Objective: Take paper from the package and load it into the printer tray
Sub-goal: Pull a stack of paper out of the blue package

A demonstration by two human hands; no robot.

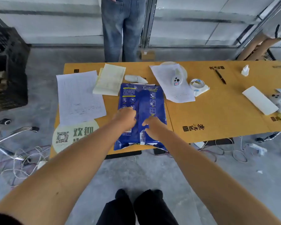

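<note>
Your left hand [126, 117] and right hand [153, 127] pinch the blue paper package [143, 101] seam; peel it apart evenly.

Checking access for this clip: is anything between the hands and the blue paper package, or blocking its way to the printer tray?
Nothing lies between them: the left hand and right hand already rest on the blue paper package, at its centre seam. The wrapper looks unopened, so the paper is covered. No printer tray is in view, so that path cannot be judged.
</note>
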